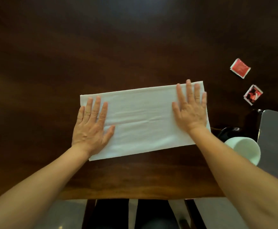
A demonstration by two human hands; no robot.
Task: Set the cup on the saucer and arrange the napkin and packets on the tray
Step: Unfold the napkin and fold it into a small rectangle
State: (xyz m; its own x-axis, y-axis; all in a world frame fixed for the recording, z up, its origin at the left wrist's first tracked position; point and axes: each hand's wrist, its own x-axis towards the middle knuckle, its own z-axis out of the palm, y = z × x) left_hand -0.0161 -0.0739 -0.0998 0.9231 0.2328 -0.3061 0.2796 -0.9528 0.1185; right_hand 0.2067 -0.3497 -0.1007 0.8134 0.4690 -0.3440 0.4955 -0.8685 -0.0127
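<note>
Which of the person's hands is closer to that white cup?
The right hand. It lies flat on the right end of the napkin, with the white cup just beyond that forearm. The left hand presses the napkin's far left end, much farther from the cup.

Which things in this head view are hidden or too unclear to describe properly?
- Tray: cut off by the right edge of the head view.
- Saucer: dark, mostly hidden behind the white cup and the right forearm.
- Two red packets: print too small to read.
- Napkin: its ends lie under the flat left hand and right hand.
</note>
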